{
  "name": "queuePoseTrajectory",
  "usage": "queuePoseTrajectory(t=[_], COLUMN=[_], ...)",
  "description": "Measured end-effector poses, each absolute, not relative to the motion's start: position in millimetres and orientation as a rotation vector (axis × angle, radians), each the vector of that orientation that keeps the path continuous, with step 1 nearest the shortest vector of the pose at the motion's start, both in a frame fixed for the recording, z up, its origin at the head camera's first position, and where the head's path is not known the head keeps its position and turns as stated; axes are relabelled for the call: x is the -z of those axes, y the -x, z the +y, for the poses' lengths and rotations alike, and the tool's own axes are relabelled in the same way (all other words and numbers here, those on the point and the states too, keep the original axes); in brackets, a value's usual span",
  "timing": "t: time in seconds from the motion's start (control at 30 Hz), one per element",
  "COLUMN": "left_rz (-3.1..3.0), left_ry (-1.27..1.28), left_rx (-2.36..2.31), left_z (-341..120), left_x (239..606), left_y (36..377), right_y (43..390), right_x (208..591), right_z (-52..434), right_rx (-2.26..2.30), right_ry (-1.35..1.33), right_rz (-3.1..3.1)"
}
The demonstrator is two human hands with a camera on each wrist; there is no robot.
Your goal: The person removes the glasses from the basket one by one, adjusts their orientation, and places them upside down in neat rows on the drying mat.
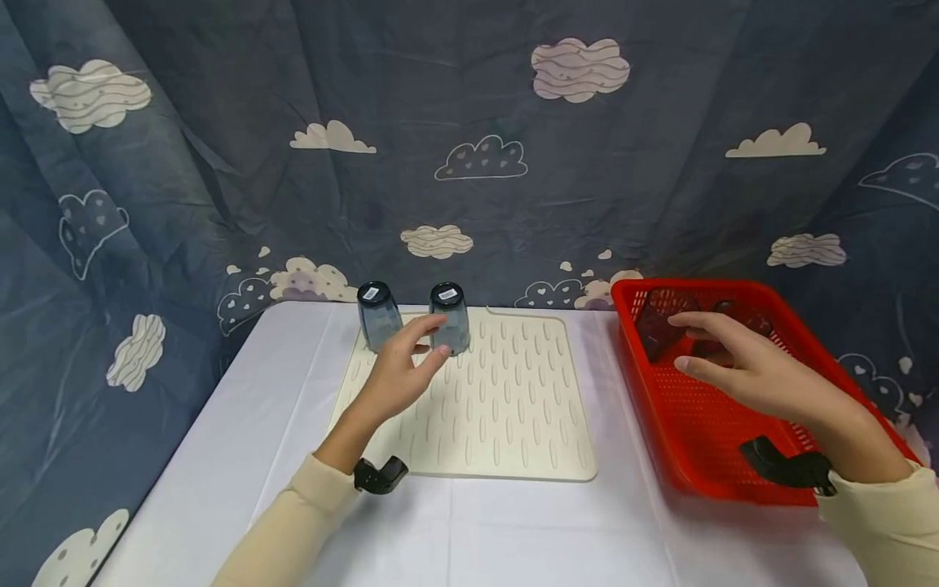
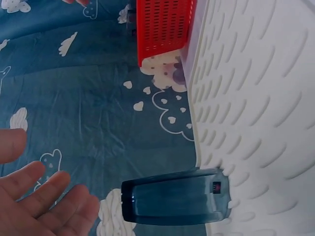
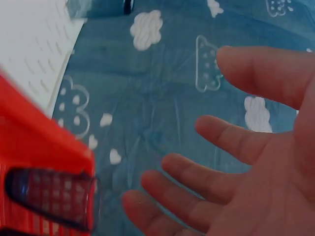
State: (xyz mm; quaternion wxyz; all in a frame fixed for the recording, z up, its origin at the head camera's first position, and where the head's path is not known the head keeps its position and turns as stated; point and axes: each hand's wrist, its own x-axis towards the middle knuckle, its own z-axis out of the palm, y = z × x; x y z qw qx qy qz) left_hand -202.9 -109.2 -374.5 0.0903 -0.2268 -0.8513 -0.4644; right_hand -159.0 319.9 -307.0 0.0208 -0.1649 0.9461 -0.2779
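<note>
White stickers on both cup (image 1: 379,316) bases (probably barcodes), illegible.

Two blue-grey translucent cups, upside down, side by side at the mat's far-left edge: left cup (image 1: 377,315), right cup (image 1: 450,316), each barcode-stickered on its upturned base

Both arms reach forward in cream sleeves, each with a black mount strapped at the wrist. The left hand (image 1: 402,368) is stretched out ahead, palm turned inward, fingers loosely extended and slightly spread, thumb apart from them; its grip holds nothing. The right hand (image 1: 741,364) hovers out to the right, palm facing left and down, fingers straight and fanned, its grip likewise holding nothing
</note>
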Motion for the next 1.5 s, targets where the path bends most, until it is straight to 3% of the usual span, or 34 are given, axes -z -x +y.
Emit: queuePoseTrajectory(t=[0.57,1.5], left_rz=[-2.570,-2.638], left_ry=[0.647,0.649], left_rx=[1.468,1.465], left_z=[-106.5,-106.7], left_x=[389.3,399.2], left_y=[191.1,189.5], right_y=[203.2,256.0], right_x=[302.1,325.4], right_z=[368.3,407.9], right_rx=[0.613,0.360], right_ry=[0.232,0.095], right_rz=[3.058,2.979])
